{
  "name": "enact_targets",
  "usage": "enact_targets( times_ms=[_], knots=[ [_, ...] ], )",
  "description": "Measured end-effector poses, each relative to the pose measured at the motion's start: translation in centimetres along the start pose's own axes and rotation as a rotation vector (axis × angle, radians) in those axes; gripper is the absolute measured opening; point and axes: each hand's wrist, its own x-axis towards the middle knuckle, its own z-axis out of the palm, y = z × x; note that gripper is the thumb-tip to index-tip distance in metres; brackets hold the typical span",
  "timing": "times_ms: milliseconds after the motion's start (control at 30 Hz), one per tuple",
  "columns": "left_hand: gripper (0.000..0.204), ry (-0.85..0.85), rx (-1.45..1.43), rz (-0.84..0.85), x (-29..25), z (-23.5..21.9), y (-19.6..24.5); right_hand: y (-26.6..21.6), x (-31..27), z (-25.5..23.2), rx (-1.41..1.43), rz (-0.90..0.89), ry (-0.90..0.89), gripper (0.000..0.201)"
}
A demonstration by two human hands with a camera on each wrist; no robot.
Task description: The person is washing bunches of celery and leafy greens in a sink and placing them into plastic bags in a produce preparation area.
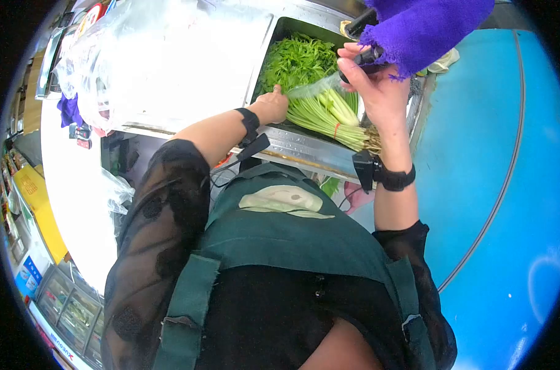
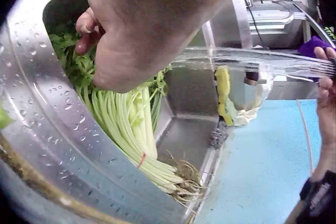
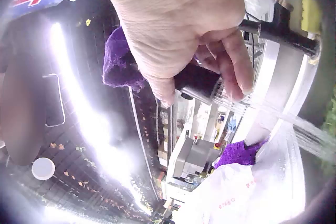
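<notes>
A bunch of celery (image 1: 323, 120) lies in the metal sink (image 2: 178, 129), leaves at the far end and roots toward the right corner. A red band circles its pale stalks. My left hand (image 1: 271, 106) is down among the leaves at the sink's left side, fingers curled against the greens and partly hidden by them. Over the right side of the sink my right hand (image 1: 378, 92) grips a black spray head (image 3: 197, 83), thumb on one side and fingers on the other. Water (image 2: 236, 58) streams from it across to the leaves near my left hand.
Purple cloth (image 1: 428, 34) hangs around the spray head's upper end. A blue surface (image 1: 477, 154) adjoins the sink on the right, with a yellow-green peel-like piece (image 2: 224, 95) at its corner. Clear plastic bags (image 1: 95, 80) lie to the left on a bright white surface.
</notes>
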Motion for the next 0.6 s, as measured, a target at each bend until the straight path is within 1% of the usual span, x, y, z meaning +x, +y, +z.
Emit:
enact_targets(
  times_ms=[33, 100, 133, 167, 200, 233, 267, 300, 333, 367, 433, 467, 533, 567, 600],
  knots=[
    [0.047, -0.003, 0.001, -0.001, 0.6, 0.1, 0.1, 0.1, -0.3, -0.4, 0.002, 0.003, 0.000, 0.032],
    [0.073, -0.012, -0.017, -0.117, 1.3, 0.5, 0.4, 0.1, -1.2, -1.3, -0.176, 0.154, -0.030, 0.034],
    [0.073, -0.017, -0.015, -0.118, 1.5, 0.7, 0.2, 0.1, -1.7, -1.7, -0.239, 0.183, -0.044, 0.033],
    [0.069, -0.010, -0.022, -0.129, 1.2, 0.7, 0.1, 0.5, -2.0, -1.8, -0.236, 0.187, -0.042, 0.033],
    [0.065, -0.004, -0.029, -0.140, 1.1, 0.8, -0.1, 1.1, -2.5, -1.8, -0.185, 0.169, -0.010, 0.035],
    [0.065, -0.009, -0.026, -0.140, 1.2, 1.2, -0.4, 1.8, -3.0, -1.7, -0.134, 0.150, 0.021, 0.038],
    [0.067, 0.030, -0.018, -0.158, 1.4, 1.6, -0.6, 2.7, -3.6, -1.4, -0.132, 0.152, 0.021, 0.038],
    [0.069, 0.068, -0.011, -0.176, 1.4, 1.7, -0.7, 3.8, -4.1, -0.8, 0.009, 0.255, 0.012, 0.036],
    [0.069, 0.067, -0.012, -0.179, 1.5, 1.7, -0.8, 4.9, -4.6, -0.3, 0.151, 0.356, 0.002, 0.034],
    [0.069, 0.068, -0.017, -0.167, 1.2, 1.2, -0.8, 5.8, -5.0, 0.4, 0.153, 0.357, 0.000, 0.034],
    [0.070, 0.067, -0.026, -0.159, 1.0, 1.1, -0.9, 7.3, -5.7, 1.9, 0.292, 0.650, -0.208, 0.027],
    [0.071, 0.083, -0.048, -0.131, 1.1, 1.1, -1.2, 8.1, -6.1, 2.7, 0.292, 0.652, -0.212, 0.027],
    [0.071, 0.097, -0.071, -0.106, 1.0, 1.2, -1.3, 9.7, -6.6, 4.2, 0.708, 0.937, -0.067, 0.025],
    [0.067, 0.106, -0.102, -0.102, 0.9, 1.2, -1.3, 10.4, -6.6, 4.7, 0.709, 0.940, -0.069, 0.025],
    [0.063, 0.115, -0.132, -0.097, 0.8, 1.2, -1.3, 11.2, -6.5, 5.2, 0.829, 0.954, -0.024, 0.025]
  ],
)
